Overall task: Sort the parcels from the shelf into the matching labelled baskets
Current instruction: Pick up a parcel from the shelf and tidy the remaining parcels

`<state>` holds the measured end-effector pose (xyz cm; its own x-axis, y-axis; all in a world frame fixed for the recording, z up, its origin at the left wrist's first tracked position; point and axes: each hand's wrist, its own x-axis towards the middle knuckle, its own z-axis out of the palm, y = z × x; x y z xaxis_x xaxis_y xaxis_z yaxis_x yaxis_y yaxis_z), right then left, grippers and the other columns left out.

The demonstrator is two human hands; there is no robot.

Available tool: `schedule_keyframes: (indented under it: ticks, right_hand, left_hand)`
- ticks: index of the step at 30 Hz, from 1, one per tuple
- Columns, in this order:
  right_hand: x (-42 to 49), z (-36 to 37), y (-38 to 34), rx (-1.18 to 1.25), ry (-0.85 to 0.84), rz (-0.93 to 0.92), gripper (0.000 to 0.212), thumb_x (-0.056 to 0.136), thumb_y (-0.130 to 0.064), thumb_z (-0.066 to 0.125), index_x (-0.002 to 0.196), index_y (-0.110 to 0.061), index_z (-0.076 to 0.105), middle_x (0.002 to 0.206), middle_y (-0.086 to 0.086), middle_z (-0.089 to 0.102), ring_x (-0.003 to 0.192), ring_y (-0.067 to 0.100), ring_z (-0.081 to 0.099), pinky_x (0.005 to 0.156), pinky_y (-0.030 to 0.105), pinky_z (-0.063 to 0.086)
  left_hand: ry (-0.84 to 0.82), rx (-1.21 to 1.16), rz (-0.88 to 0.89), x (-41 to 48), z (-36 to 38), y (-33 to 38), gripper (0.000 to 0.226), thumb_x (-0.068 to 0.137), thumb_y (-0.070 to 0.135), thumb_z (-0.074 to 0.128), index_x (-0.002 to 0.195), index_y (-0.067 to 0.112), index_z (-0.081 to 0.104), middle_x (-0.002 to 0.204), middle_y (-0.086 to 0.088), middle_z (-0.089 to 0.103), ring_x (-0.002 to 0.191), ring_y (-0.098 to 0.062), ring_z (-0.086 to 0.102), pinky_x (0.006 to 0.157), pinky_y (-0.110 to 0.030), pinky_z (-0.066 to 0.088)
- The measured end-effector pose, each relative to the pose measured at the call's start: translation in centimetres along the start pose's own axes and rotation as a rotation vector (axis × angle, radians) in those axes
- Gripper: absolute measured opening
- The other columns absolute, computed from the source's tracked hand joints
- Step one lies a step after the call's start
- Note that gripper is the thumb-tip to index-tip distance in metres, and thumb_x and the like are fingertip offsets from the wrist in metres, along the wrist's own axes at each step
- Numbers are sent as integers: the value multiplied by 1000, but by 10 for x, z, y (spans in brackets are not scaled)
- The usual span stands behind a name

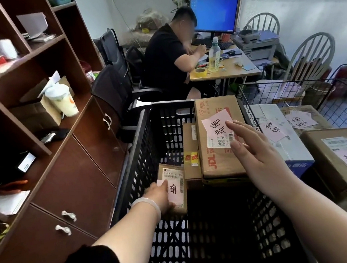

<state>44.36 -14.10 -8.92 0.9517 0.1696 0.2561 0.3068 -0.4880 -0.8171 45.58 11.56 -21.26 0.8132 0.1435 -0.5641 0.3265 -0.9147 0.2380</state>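
Note:
A black plastic basket (141, 155) stands in front of me. Inside it, my left hand (159, 194) grips a small brown parcel (175, 173) with a pink handwritten note, low against the basket's left wall. A large JDL carton (220, 160) with a pink note stands at the back of the basket, with a narrower box (190, 148) on its left. My right hand (253, 151) hovers with fingers spread in front of the large carton, touching nothing that I can make out.
A brown shelf unit (46, 114) with a cup, boxes and papers runs along the left. To the right are a wire basket (343, 102) and more labelled parcels (344, 157). A person sits at a desk (232, 70) behind the baskets.

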Motion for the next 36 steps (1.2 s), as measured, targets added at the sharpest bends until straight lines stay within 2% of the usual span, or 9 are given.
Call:
schedule_keyframes:
  ticks: [3, 6, 9, 13, 16, 20, 25, 33, 36]
  right_hand:
    - [-1, 2, 4, -18, 1, 25, 49, 90, -63, 41, 138, -53, 41, 148, -22, 37, 136, -10, 24, 103, 13, 21]
    - [-3, 6, 7, -16, 8, 41, 49, 90, -61, 41, 138, -51, 42, 149, -22, 37, 139, -6, 25, 115, 34, 26]
    - [-4, 8, 7, -23, 2, 51, 50, 90, -64, 40, 138, -52, 42, 149, -23, 36, 140, -3, 25, 116, 45, 29]
    - [-2, 6, 9, -48, -2, 73, 49, 88, -67, 38, 137, -59, 38, 147, -28, 35, 138, -10, 23, 114, 36, 26]
    - [-3, 3, 10, -49, 9, 84, 45, 90, -69, 37, 134, -64, 37, 146, -31, 35, 133, -17, 22, 105, 24, 24]
    - [-6, 3, 9, -39, 19, 101, 50, 83, -73, 36, 133, -65, 37, 145, -32, 35, 132, -19, 23, 105, 26, 27]
    - [-7, 8, 4, -36, 15, 108, 51, 86, -67, 36, 137, -60, 37, 145, -31, 34, 134, -15, 23, 108, 29, 27]
    - [-16, 9, -4, -73, 43, 145, 49, 87, -63, 38, 135, -60, 38, 146, -31, 34, 132, -20, 21, 99, 13, 22]
    - [-22, 10, -8, -137, 43, 165, 52, 87, -64, 38, 139, -58, 36, 147, -37, 29, 133, -21, 18, 103, 17, 20]
  left_hand:
    - [-4, 71, -25, 2, 9, 3, 69, 102, 29, 46, 158, 18, 7, 159, -16, 15, 141, -35, 31, 117, -45, 29]
    - [43, 288, 27, 4, 10, 7, 72, 100, 23, 50, 158, 13, 8, 162, -21, 1, 146, -37, 17, 117, -47, 30]
    - [168, 476, 125, 10, 7, 7, 62, 98, 24, 52, 153, 17, 25, 161, -16, 10, 145, -33, 17, 110, -47, 38]
    - [232, 608, 193, 19, 0, 11, 45, 97, 27, 50, 141, 22, 46, 144, -9, 39, 131, -28, 37, 101, -43, 40]
    - [122, 379, 143, 23, -3, 13, 47, 98, 24, 48, 144, 21, 42, 136, -8, 43, 123, -29, 45, 101, -44, 46]
    - [6, 239, 82, 7, 13, 16, 64, 97, 27, 51, 154, 22, 23, 158, -11, 18, 140, -34, 27, 113, -50, 35]
    - [-220, 226, 16, -6, 21, 18, 92, 95, 58, 48, 159, 19, -5, 165, -12, -9, 151, -39, 0, 122, -50, 11]
    - [-100, 200, 89, 29, 11, 16, 93, 96, 50, 52, 158, 14, -7, 166, -8, -14, 152, -29, -10, 124, -46, 4]
    - [-75, 241, 104, 45, 6, 18, 94, 95, 45, 56, 158, 14, -5, 165, -9, -16, 152, -30, -10, 124, -49, 8]
